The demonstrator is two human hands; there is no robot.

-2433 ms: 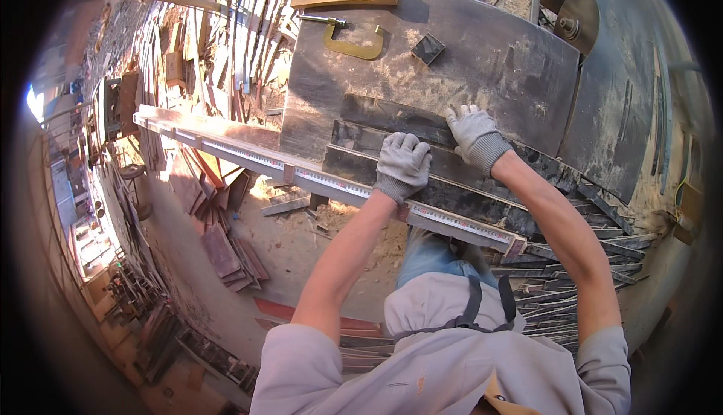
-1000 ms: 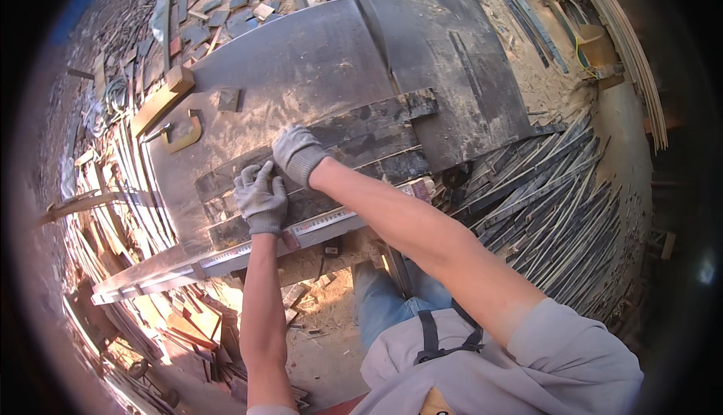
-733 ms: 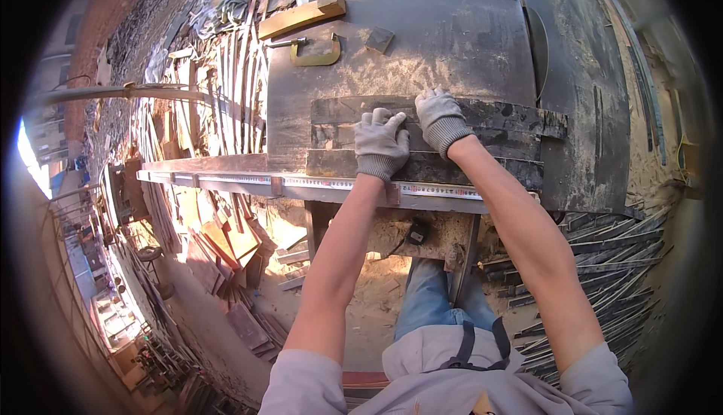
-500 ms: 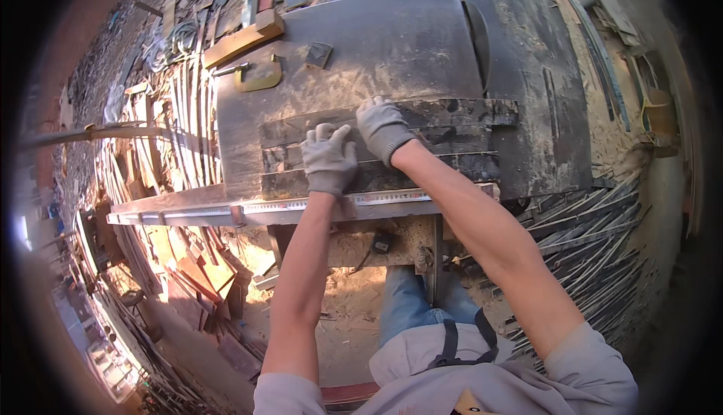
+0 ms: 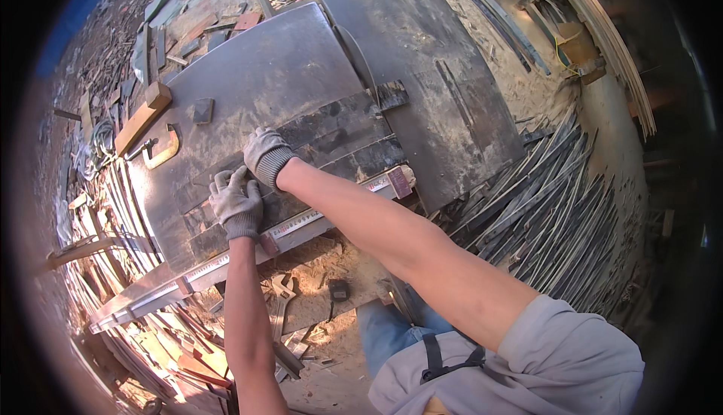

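My left hand [image 5: 235, 198] lies with its fingers spread over the dark board strips, palm down. My right hand [image 5: 265, 151], just off it at 1 o'clock, has its fingers bunched on the far strip [image 5: 320, 120]; I cannot tell whether they pinch an edge. The strips run from 8 toward 2 o'clock across the steel saw table [image 5: 263, 61], with the middle strip [image 5: 346, 141] and the near strip [image 5: 374, 157] just beside the scale-marked fence rail [image 5: 301, 226].

The worst risk, as I judge it, is the circular saw blade [image 5: 353, 52], between 1 and 2 o'clock of my right hand. I cannot tell whether it turns. If it does, a knit glove could catch and drag my fingers in. Uneven pressure from my two hands could skew the strips against each other, so that one binds and kicks back. Sawdust under them could make them slide. The loose G-clamp [image 5: 167, 152] at 9 o'clock could foul a strip shoved that way.
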